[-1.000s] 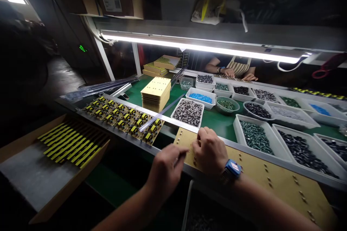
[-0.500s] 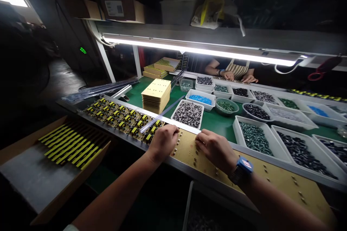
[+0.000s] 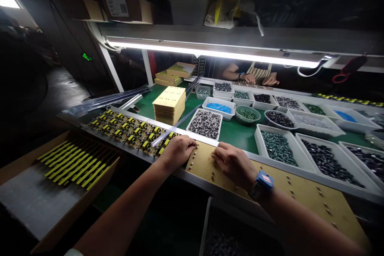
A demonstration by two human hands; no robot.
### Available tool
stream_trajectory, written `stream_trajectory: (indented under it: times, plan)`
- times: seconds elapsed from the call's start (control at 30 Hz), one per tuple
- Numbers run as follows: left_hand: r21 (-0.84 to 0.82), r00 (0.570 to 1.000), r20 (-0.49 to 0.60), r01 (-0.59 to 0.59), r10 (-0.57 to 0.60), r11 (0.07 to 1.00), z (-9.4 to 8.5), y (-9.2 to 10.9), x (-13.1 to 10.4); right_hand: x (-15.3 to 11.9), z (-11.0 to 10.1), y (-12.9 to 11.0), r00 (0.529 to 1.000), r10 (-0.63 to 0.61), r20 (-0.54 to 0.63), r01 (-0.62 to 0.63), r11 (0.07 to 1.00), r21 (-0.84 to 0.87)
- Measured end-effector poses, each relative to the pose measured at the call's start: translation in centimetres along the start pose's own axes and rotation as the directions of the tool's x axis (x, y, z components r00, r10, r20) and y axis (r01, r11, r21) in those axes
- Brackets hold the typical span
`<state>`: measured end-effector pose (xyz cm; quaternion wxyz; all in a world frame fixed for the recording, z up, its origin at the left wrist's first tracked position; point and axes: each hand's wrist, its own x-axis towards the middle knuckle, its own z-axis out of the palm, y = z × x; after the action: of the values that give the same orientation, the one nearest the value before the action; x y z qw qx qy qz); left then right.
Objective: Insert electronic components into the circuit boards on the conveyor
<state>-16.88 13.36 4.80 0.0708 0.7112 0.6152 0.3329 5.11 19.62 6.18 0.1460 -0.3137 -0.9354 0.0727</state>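
Observation:
My left hand (image 3: 179, 150) is closed over the left end of a tan board (image 3: 200, 161), fingertips pinched beside a row of small metallic parts. My right hand (image 3: 232, 162), with a blue-faced watch at the wrist, is closed just above the same board, further right. Whatever either hand may hold is too small or hidden to make out. Left of my left hand lie populated boards (image 3: 129, 130) with yellow components. Behind the hands stand a tray of silvery-black parts (image 3: 205, 124) and a stack of tan boards (image 3: 169, 106).
White trays hold blue parts (image 3: 219, 108), green parts (image 3: 277, 148) and black parts (image 3: 331, 164). A cardboard box (image 3: 79, 204) with yellow-edged pieces sits lower left. A light tube (image 3: 210, 52) hangs above. Another person's hands (image 3: 249, 79) work across the table.
The view has shifted slightly, so the scene sits a little further left. My right hand has moved slightly over the board. Across the table, the other person's hands have moved a little.

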Motion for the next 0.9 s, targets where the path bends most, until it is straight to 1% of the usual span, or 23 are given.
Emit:
stream_trajectory:
  times: [0.13,0.2,0.3,0.37,0.5,0.67,0.73,0.8,0.83,0.87,0.9]
  plan:
    - [-0.016,1.000,-0.008,0.010,-0.010,1.000,-0.1,-0.2,0.1,-2.3,-0.4,-0.7,1.000,-0.010,-0.020,0.011,0.999,0.035]
    - [-0.019,1.000,0.001,0.000,0.000,1.000,-0.1,-0.3,0.1,-3.9,-0.2,-1.0,0.996,-0.084,-0.012,0.084,0.996,0.037]
    - [-0.020,1.000,0.014,-0.008,0.008,1.000,-0.1,-0.5,0.0,-5.8,0.1,-1.4,0.976,-0.217,0.008,0.217,0.976,0.011]
    - [-0.014,1.000,0.013,-0.003,0.003,1.000,-0.1,-0.5,0.1,-6.4,0.3,-1.6,0.970,-0.242,0.005,0.242,0.970,0.013]
    - [0.005,1.000,0.028,-0.009,0.009,1.000,-0.3,-0.5,0.3,-6.7,0.3,-1.6,0.968,-0.251,-0.026,0.252,0.967,0.033]
    - [0.029,0.994,0.089,-0.068,0.066,0.997,-0.7,-0.4,0.6,-6.6,0.1,-1.9,0.965,-0.259,0.030,0.258,0.965,0.039]
    - [0.046,0.990,0.115,-0.092,0.086,0.995,-0.7,-0.4,0.6,-6.6,-0.1,-2.1,0.969,-0.247,0.028,0.246,0.969,0.036]
    - [0.068,0.987,0.131,-0.102,0.092,0.993,-0.8,-0.4,0.6,-7.0,-0.4,-2.5,0.976,-0.218,-0.024,0.219,0.975,0.044]
    - [0.079,0.987,0.135,-0.102,0.091,0.992,-0.9,-0.3,0.6,-7.5,-0.6,-2.6,0.981,-0.184,-0.055,0.187,0.981,0.060]
    - [0.088,0.986,0.138,-0.101,0.088,0.991,-1.1,-0.2,0.5,-8.2,-0.8,-2.8,0.989,-0.136,-0.065,0.142,0.986,0.087]
    - [0.096,0.987,0.138,-0.098,0.084,0.991,-1.3,0.1,0.3,-9.1,-0.8,-2.9,0.995,-0.095,-0.041,0.100,0.988,0.118]
